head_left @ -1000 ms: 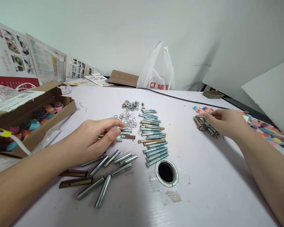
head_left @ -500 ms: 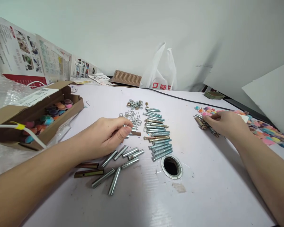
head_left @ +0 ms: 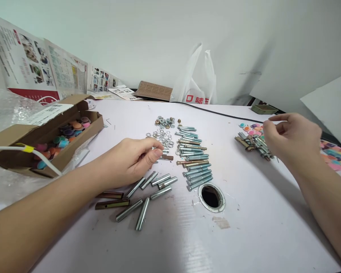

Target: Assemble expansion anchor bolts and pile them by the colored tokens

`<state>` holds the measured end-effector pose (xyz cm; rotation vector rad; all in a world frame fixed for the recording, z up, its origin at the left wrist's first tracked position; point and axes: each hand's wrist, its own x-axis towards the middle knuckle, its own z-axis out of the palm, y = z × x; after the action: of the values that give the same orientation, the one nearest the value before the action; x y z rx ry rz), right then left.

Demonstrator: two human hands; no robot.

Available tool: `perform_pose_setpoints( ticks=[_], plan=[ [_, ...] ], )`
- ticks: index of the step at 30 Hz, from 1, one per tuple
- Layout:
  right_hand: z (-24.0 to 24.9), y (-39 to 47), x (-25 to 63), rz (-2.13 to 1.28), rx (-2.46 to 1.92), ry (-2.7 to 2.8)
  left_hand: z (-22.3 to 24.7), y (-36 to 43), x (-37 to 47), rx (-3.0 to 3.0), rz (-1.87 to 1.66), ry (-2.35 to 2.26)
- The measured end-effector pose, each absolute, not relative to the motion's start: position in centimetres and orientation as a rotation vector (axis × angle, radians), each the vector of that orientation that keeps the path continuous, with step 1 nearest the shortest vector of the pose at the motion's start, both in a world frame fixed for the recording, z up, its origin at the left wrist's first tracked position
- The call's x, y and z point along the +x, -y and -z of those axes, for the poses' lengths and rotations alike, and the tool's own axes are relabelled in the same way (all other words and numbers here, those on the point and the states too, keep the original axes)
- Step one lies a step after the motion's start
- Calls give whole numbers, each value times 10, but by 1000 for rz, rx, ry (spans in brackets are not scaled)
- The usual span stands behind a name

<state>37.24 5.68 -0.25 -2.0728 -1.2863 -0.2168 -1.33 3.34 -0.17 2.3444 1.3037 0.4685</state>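
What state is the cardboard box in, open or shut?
Open: the cardboard box has its labelled flap folded back, and coloured discs show inside.

The left hand (head_left: 136,159) and right hand (head_left: 297,136) are bare, as are the smooth, slim left forearm (head_left: 59,212) and right forearm (head_left: 326,197).

Silver bolts (head_left: 198,176), a few of them gold, glint before me on a near-white bench (head_left: 258,227) tinged lilac, with silver tubes (head_left: 142,214), two in dark bronze. Nuts (head_left: 165,122) mix silver and brass; washers (head_left: 171,144) gleam silver; fasteners (head_left: 246,145) at right show silver and dull gold. Pink, orange, purple and turquoise caps (head_left: 69,131) brighten a brown box (head_left: 93,123). Behind, a white bag (head_left: 197,85) bears red characters and a tan board (head_left: 153,91) wears stripes. Yellow bands the white cable (head_left: 5,148); the cord (head_left: 216,112) is black, the tray (head_left: 263,110) green.
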Motion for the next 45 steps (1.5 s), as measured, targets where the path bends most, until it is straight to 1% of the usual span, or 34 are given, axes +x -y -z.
perform_pose_setpoints(
  ticks=[4, 8, 11, 14, 17, 24, 29, 31, 35, 39, 45],
  plan=[
    [-1, -42, 349, 324, -1767, 1300, 0, -31, -12, 2292, -389, -1371],
    [11, -31, 320, 438, -1499, 1532, -3, -29, -8, 2356, -230, -1324],
    [26, -22, 295, 354, -1260, 1856, -4, -27, -4, 2423, -115, -1298],
    [38, -15, 272, 182, -1016, 2198, -5, -25, -1, 2469, -71, -1275],
    [43, -13, 258, 98, -869, 2316, -4, -23, 0, 2527, -93, -1208],
    [47, -13, 250, 121, -735, 2347, 1, -21, -1, 2584, -176, -1076],
    [45, -12, 251, 125, -756, 2329, 3, -21, -2, 2619, -235, -1016],
    [43, -7, 249, 65, -730, 2358, 4, -22, -2, 2624, -280, -1046],
    [39, 11, 237, -190, -528, 2597, 2, -26, -3, 2624, -389, -1142],
    [36, 21, 225, -245, -509, 2716, 2, -28, -3, 2605, -401, -1179],
    [37, 14, 218, -359, -552, 2686, 6, -29, 1, 2573, -328, -1182]
  ],
)
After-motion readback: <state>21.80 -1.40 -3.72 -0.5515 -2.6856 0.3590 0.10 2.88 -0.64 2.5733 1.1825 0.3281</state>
